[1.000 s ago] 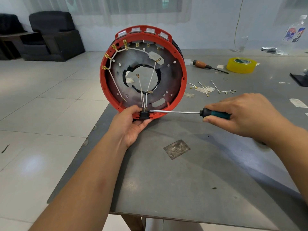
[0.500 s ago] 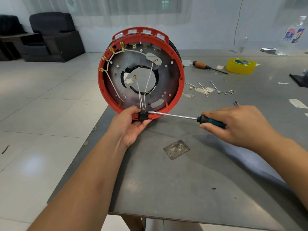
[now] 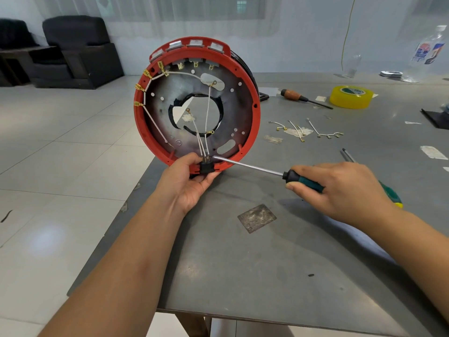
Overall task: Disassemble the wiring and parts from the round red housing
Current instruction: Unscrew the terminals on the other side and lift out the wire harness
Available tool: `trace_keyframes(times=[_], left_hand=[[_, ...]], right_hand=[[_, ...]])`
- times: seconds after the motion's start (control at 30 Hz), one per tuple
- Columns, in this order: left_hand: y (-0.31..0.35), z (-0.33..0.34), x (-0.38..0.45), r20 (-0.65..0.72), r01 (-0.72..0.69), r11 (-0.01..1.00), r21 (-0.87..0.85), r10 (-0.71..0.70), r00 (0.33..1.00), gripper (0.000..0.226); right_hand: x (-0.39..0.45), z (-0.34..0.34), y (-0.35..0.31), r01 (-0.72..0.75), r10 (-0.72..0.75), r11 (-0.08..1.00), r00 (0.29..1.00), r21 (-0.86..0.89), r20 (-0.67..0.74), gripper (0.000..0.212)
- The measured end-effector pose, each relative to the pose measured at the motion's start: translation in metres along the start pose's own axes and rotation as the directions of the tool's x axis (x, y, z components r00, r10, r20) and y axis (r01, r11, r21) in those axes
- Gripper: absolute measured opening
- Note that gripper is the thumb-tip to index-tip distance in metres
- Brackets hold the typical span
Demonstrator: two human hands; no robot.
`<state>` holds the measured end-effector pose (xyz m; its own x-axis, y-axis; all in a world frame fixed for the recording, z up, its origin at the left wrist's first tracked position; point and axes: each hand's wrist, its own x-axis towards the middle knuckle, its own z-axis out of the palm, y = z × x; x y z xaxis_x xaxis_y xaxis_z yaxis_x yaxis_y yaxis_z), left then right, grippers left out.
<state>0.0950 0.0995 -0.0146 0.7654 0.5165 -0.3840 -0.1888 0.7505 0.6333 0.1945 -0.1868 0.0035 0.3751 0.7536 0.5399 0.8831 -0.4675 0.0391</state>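
Observation:
The round red housing (image 3: 252, 117) stands on edge at the table's left corner, its open side facing me. White wires (image 3: 206, 113) with brass terminals run across its grey metal plate down to a small black connector block (image 3: 207, 168) at the bottom rim. My left hand (image 3: 188, 181) grips the rim and that block from below. My right hand (image 3: 340, 188) holds a green-handled screwdriver (image 3: 305, 181); its shaft points left and the tip touches the terminals just above the block.
The grey metal table (image 3: 267, 263) ends close at the left and front. Removed wire pieces (image 3: 306, 130) lie behind my right hand. Farther back lie a wooden-handled screwdriver (image 3: 296, 96), yellow tape (image 3: 351, 97) and a plastic bottle (image 3: 427, 57). Another tool (image 3: 347, 155) lies near my right hand.
My right hand dropped lower and nearer to me, so the screwdriver now slopes up to the left toward the block. The housing tilted slightly left; my left hand kept its grip.

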Motion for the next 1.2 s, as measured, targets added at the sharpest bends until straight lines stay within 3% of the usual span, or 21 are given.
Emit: trace_keyframes(times=[0.23, 0.5, 0.97, 1.2], left_hand=[[-0.001, -0.001, 0.002, 0.010, -0.013, 1.000, 0.026, 0.012, 1.000, 0.016], [-0.003, -0.002, 0.005, 0.013, -0.047, 0.990, 0.136, 0.046, 0.999, 0.015], [-0.003, 0.001, 0.000, -0.025, -0.026, 0.978, 0.208, 0.032, 0.999, 0.019], [-0.001, 0.001, 0.002, -0.011, -0.012, 0.995, 0.102, 0.013, 1.000, 0.013]], right_hand=[[0.003, -0.011, 0.005, 0.020, -0.021, 0.999, 1.000, -0.048, -0.015, 0.042], [0.007, -0.020, 0.008, 0.035, -0.033, 0.992, 0.999, -0.118, 0.021, 0.051], [0.012, -0.019, 0.016, 0.107, -0.105, 0.985, 0.994, -0.134, 0.024, 0.046], [0.003, -0.004, 0.013, 0.088, -0.087, 0.992, 0.996, -0.093, 0.010, 0.053]])
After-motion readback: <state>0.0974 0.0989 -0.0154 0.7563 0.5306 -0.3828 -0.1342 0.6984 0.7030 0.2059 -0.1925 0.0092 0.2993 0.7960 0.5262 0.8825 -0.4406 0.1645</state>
